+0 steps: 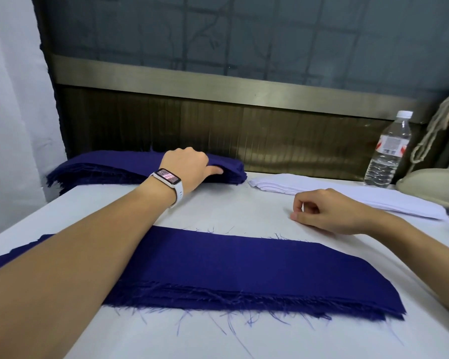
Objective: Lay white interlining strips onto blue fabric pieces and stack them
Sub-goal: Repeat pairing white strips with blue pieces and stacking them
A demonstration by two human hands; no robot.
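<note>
A stack of blue fabric pieces (109,165) lies at the back left of the white table (218,206). My left hand (189,164), with a white smartwatch on the wrist, reaches onto that stack, its fingers curled over the top piece and the thumb against the edge. A second low stack of blue fabric pieces (244,270) with frayed edges lies in front of me. A pile of white interlining strips (329,193) lies at the back right. My right hand (327,213) rests on the table beside the strips, fingers loosely curled, holding nothing.
A clear water bottle (388,151) stands at the back right by a rope (436,125) and a beige object (430,182). A dark panel wall (218,120) runs behind the table. White cloth (13,112) hangs at the left.
</note>
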